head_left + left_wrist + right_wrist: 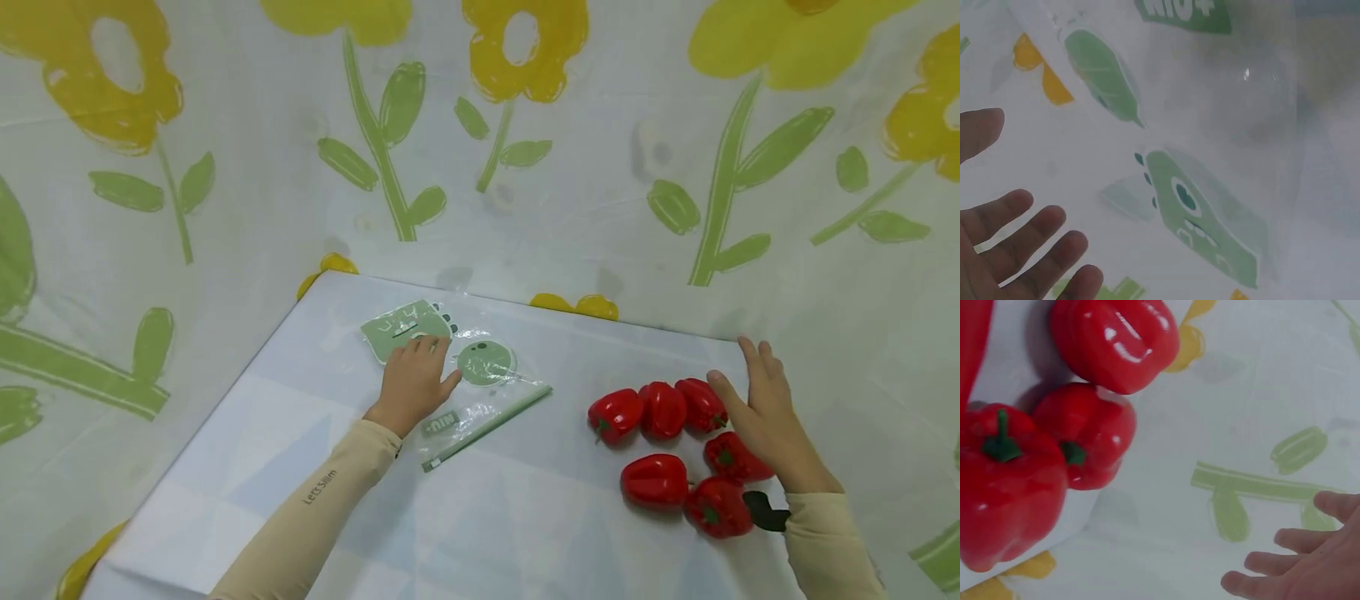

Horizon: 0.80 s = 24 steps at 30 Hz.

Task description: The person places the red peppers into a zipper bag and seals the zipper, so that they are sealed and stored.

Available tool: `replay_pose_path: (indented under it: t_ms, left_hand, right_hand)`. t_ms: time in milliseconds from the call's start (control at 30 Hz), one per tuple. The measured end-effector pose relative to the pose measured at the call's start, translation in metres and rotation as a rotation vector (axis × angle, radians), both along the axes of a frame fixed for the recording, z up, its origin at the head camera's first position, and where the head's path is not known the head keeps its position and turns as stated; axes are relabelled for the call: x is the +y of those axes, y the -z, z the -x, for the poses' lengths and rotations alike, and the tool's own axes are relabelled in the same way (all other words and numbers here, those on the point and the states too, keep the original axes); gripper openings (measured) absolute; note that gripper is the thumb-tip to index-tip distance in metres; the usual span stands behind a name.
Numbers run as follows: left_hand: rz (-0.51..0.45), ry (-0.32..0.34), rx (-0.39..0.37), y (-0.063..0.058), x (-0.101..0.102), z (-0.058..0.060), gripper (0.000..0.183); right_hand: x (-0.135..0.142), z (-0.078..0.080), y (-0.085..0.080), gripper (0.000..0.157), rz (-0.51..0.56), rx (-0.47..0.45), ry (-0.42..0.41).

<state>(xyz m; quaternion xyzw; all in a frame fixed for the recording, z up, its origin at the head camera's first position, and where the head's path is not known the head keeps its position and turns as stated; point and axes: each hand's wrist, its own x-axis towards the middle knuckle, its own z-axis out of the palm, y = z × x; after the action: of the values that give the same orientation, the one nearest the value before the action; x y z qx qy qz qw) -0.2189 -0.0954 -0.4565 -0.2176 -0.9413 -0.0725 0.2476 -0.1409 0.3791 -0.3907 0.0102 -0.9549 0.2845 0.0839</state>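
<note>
A clear plastic zip bag (487, 362) with green cartoon prints lies flat on the table, its green slider strip (487, 428) facing the near right. My left hand (416, 379) is over the bag's left part, and its fingers overlap the printed face. In the left wrist view the fingers (1047, 225) are spread beside the bag (1210, 219), with nothing between them. Several red bell peppers (663, 408) with green stems sit to the right. My right hand (768, 425) is just right of them, fingers extended; the right wrist view shows its fingers (1266, 562) apart from the peppers (1016, 487).
The white table (285, 367) has a pale blue triangle pattern. Its back edge runs close behind the bag and peppers. A white cloth (585, 200) printed with yellow flowers and green stems hangs behind and at both sides. A dark strap (765, 510) shows at the right wrist.
</note>
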Motion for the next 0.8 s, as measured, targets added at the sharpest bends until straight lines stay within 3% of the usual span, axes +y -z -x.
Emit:
replay_pose_path:
  t_ms: [100,300,467,567,800]
  left_hand:
    - [0.041,0.024,-0.042,0.011,0.011,-0.006,0.053]
    - [0.118,0.041,-0.217,0.036,0.028,-0.021,0.050]
    - [0.144,0.030,-0.346,0.040,0.040,-0.029,0.049]
    - [0.152,0.037,-0.376,0.041,0.044,-0.030,0.049]
    - [0.148,0.072,-0.357,0.045,0.049,-0.028,0.042]
  right_hand:
    - [0.002,-0.003,0.000,0.083,0.005,-0.004,-0.001]
    - [0.002,-0.006,0.004,0.090,0.007,0.010,-0.069]
    - [-0.002,-0.011,0.004,0.097,0.020,-0.014,-0.119]
    - [-0.005,-0.014,0.003,0.100,0.011,-0.041,-0.131]
    - [-0.012,-0.022,0.008,0.107,-0.004,-0.084,-0.170]
